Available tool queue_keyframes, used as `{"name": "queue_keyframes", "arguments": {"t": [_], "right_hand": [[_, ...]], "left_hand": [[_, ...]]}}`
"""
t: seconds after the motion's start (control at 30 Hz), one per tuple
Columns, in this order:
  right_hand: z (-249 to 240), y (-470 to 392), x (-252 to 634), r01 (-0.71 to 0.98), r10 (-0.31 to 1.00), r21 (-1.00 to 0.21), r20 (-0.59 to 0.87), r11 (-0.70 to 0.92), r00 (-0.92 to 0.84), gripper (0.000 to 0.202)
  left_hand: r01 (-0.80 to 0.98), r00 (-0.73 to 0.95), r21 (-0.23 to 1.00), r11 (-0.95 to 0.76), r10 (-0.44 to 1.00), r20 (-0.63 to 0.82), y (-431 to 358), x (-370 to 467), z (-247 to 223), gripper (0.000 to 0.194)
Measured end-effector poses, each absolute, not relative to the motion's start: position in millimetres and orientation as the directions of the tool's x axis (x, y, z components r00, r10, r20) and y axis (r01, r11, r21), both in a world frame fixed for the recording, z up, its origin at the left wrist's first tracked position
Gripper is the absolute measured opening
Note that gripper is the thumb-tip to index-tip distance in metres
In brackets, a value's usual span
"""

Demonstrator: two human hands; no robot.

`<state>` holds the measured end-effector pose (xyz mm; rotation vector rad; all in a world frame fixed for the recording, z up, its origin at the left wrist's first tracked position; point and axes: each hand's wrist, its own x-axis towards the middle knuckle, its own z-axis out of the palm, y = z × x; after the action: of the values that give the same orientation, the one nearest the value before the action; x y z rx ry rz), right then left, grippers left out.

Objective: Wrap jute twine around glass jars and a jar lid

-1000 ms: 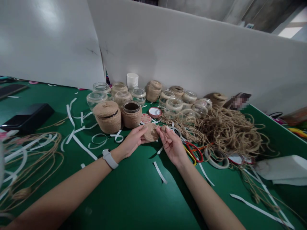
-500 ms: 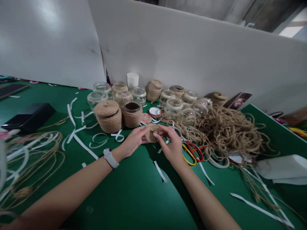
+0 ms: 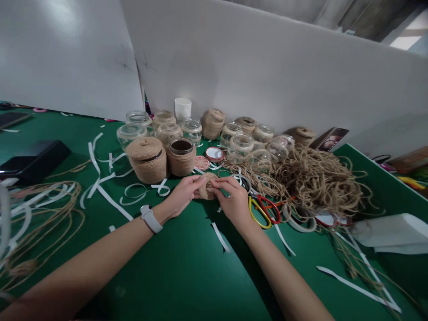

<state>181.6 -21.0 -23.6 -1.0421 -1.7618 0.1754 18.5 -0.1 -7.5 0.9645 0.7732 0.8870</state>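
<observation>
Two hands (image 3: 182, 196) pinching one twine-covered disc (image 3: 204, 189); two nearest jars (image 3: 149, 168) twine-wrapped, one lidded

right fingertips (image 3: 214, 185) small and unclear on the twine disc (image 3: 204, 189), both forearms cut by lower edge, black box (image 3: 33, 162) cut by left edge, glass jars (image 3: 240, 147) partly hiding one another, phone screen (image 3: 331, 140) too small to read

We look from our head, forward and down, over both forearms (image 3: 100, 263). Green tabletop (image 3: 187, 276) lies nearest, filling lower frame. Left hand (image 3: 182, 196) and right hand (image 3: 236, 203) meet at twine disc (image 3: 203, 189), close, near centre. Beyond: jars (image 3: 241, 147), then pale partition (image 3: 267, 76), its top edge sloping down rightward. Wide view takes in table clutter both sides.
</observation>
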Motion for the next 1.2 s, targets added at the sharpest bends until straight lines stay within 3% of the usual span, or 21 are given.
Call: {"name": "queue_keyframes", "arguments": {"t": [0.17,0.33,0.43,0.53,0.67,0.83,1.2], "right_hand": [[-27,-19,182,0.587,0.752,-0.584,0.655,0.560,-0.066,0.014],[-20,-27,182,0.508,0.764,-0.635,0.640,0.581,-0.074,0.013],[-11,-34,183,0.426,0.803,-0.720,0.595,0.549,-0.030,0.034],[-7,-36,183,0.293,0.873,-0.854,0.476,0.430,0.107,0.041],[-13,-31,177,-0.052,0.970,-0.979,0.185,0.196,0.157,0.046],[-18,-28,167,-0.278,0.999,-0.960,-0.033,-0.041,-0.034,0.042],[-2,-34,160,-0.475,0.968,-0.848,-0.248,-0.236,-0.037,0.043]], "left_hand": [[-0.193,0.449,0.953,0.235,0.884,-0.127,-2,17,-5,0.037],[-0.199,0.440,0.949,0.244,0.888,-0.136,-4,18,-1,0.042],[-0.265,0.442,0.920,0.288,0.884,-0.150,-5,19,2,0.040],[-0.325,0.411,0.891,0.317,0.896,-0.169,-4,17,2,0.038],[-0.339,0.380,0.884,0.321,0.906,-0.183,-1,16,0,0.037],[-0.285,0.418,0.898,0.334,0.887,-0.197,-5,20,2,0.040],[-0.231,0.411,0.960,0.157,0.910,-0.050,-4,24,-5,0.036]]}}
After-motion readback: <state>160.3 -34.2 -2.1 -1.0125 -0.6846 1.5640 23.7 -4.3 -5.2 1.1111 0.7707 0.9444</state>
